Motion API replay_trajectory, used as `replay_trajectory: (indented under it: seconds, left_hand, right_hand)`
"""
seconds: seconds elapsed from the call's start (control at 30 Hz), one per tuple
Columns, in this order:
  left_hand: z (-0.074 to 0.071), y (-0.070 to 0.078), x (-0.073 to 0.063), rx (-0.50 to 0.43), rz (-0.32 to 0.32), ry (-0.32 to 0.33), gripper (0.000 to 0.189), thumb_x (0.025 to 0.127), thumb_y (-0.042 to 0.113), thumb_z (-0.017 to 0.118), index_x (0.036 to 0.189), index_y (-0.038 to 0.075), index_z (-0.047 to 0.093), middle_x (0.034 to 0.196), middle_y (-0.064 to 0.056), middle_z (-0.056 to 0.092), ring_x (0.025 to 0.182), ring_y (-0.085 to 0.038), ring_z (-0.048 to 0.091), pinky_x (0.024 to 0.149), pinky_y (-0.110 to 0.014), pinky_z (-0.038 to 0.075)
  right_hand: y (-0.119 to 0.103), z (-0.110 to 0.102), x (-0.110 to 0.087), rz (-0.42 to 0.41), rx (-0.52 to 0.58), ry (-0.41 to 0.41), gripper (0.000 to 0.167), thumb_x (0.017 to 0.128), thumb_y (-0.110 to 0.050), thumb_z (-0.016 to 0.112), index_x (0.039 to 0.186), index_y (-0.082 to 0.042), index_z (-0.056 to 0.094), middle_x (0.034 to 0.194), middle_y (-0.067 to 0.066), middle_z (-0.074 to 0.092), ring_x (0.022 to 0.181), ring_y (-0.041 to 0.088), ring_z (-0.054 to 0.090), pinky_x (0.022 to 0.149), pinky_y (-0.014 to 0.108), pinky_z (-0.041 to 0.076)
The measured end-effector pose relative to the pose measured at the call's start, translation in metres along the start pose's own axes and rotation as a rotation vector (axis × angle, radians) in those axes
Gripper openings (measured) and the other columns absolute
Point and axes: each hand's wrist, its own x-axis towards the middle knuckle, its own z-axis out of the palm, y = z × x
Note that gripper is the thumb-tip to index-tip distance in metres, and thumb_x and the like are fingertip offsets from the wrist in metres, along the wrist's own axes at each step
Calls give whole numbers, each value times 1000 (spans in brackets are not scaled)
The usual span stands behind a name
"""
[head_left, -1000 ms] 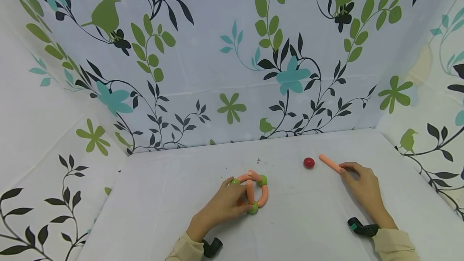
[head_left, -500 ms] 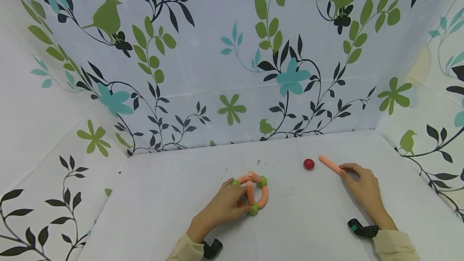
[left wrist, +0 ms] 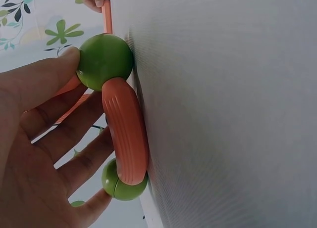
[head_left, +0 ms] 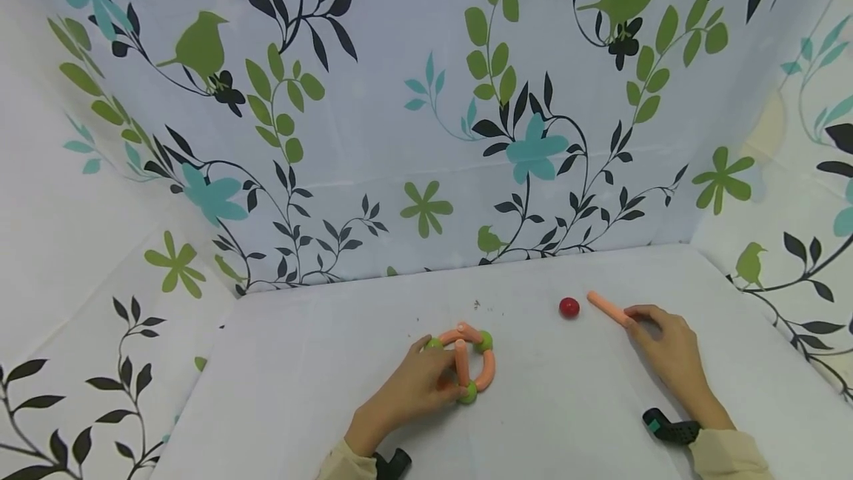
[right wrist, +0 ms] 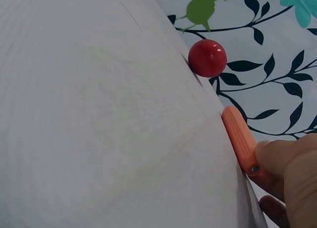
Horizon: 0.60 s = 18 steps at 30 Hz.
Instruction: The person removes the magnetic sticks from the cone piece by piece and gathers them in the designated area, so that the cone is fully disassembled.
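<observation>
- The left hand (head_left: 415,385) grasps a ring (head_left: 489,370) of orange pieces (left wrist: 128,134) and green balls (left wrist: 105,62) on the white table (head_left: 546,413).
- The right hand (head_left: 671,343) pinches the near end of an orange stick (head_left: 605,307).
- A red ball (head_left: 569,308) sits just beside the stick's far end.
- Behind hangs patterned cloth (head_left: 380,117).

Cream sleeves (head_left: 731,455) and rounded black wrist cameras (head_left: 674,430), the right one with a teal patch (head_left: 653,425).

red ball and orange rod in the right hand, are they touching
Apart; the right wrist view shows a clear gap between the red ball and the orange rod.
</observation>
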Motion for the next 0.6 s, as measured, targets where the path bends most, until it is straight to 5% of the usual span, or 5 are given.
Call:
replay_trajectory:
  seconds: [0.13,0.27,0.37,0.6]
  left_hand:
    - [3,0,-2,-7,-6,-9,23,91,34,81,90,32,58,144,13,63,128,-5,60,118,-71,28]
    - [4,0,-2,4,-18,-25,22,91,39,81,92,33,59,110,15,72,97,-4,62,119,-70,28]
    - [3,0,-1,33,-29,-27,24,89,40,82,94,33,59,82,13,60,78,-3,51,120,-69,27]
    - [3,2,0,62,-47,-22,28,84,39,86,92,32,60,76,11,54,77,1,48,122,-66,27]
  right_hand:
    - [-1,-1,-1,14,-28,-28,32,100,-26,72,121,-1,70,122,27,70,122,52,54,96,69,38]
    - [-5,0,0,10,-34,-65,32,99,-27,73,121,-3,71,120,24,71,123,51,54,96,70,37]
    - [-10,0,4,-16,-28,-76,31,98,-25,74,121,-3,71,118,23,72,121,49,56,96,69,38]
    - [-25,-3,8,-3,-24,-117,32,100,-21,71,125,-2,68,123,25,70,125,49,55,99,69,40]
